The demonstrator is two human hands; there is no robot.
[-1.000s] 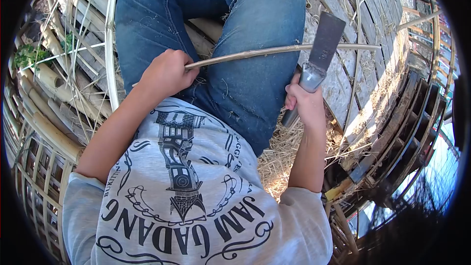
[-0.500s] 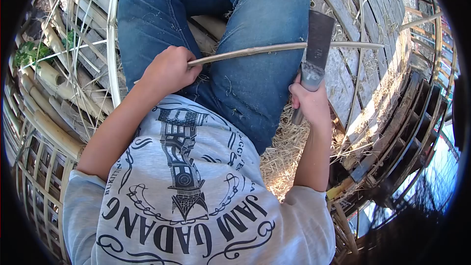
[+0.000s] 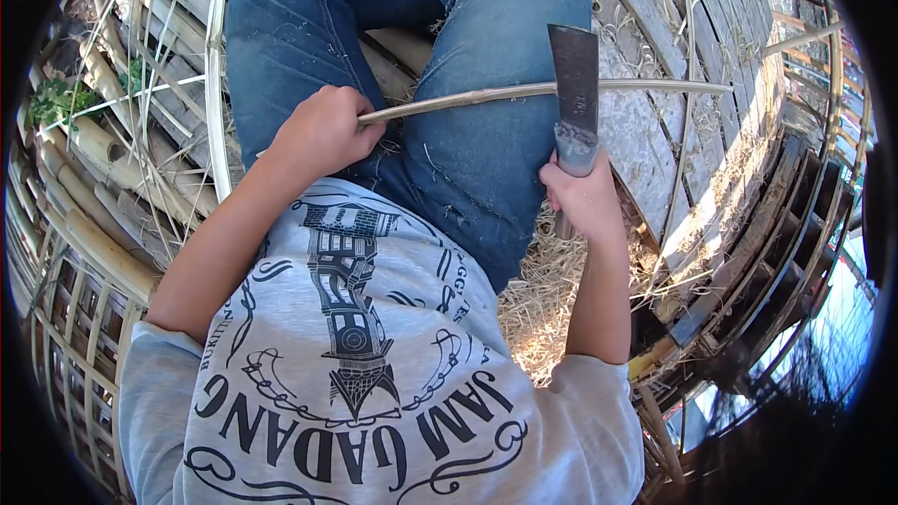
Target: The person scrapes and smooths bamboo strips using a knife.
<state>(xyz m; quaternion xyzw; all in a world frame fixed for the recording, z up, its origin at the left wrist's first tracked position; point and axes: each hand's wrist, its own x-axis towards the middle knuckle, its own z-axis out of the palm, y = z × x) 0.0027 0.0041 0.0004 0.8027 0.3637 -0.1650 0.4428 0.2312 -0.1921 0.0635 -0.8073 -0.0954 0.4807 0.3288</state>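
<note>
A thin bamboo strip [image 3: 477, 96] runs across my right thigh and out to the right. My left hand [image 3: 327, 129] is closed around its near end, above my lap. In my right hand [image 3: 582, 192] is the handle of a broad-bladed knife [image 3: 577, 84], held with its dark blade pointing away from me. The blade crosses over the strip and covers a short part of it beside my right knee. Whether the edge touches the strip I cannot tell.
Bamboo poles [image 3: 103, 145] and thin split strips lie on the left. A long pale strip [image 3: 213, 65] stands by my left leg. Shavings [image 3: 543, 299] cover the ground on the right, near worn boards [image 3: 645, 131] and a curved slatted wooden structure [image 3: 758, 234].
My right hand has drawn the knife leftward along the strip, and the blade has tilted to the left. My left hand and the strip have stayed in place.
</note>
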